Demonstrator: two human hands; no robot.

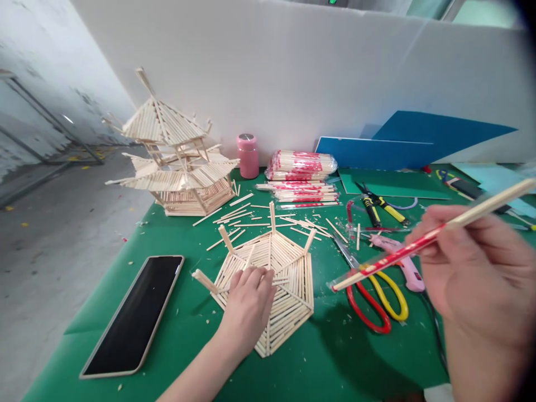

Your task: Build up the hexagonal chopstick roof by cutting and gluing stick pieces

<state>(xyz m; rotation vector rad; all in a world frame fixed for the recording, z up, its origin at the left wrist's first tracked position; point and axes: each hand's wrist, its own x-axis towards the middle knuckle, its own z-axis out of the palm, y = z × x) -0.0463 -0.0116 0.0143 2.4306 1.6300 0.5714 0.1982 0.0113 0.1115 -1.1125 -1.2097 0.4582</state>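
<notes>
My right hand [481, 273] is closed around a pair of disposable chopsticks [402, 254] in a red-printed clear wrapper, raised at a tilt above the table. My left hand [249, 301] lies on a many-sided platform [293, 318] built of thin wooden sticks in a spiral of rows. Its fingers bend down onto the platform's middle, and their tips are partly hidden. Several short posts [273, 218] stand along the platform's far and left edges. Below the wrapped chopsticks lie scissors [377, 301] with red and yellow handles, and a pink glue gun [400, 262].
A stick-built pagoda [167, 156] stands at the back left, with a pink flask [248, 156] beside it. Packs of chopsticks [301, 173] and loose cut sticks [234, 215] lie behind the platform. Yellow-black cutters [381, 206] are at right, a phone [134, 315] at left.
</notes>
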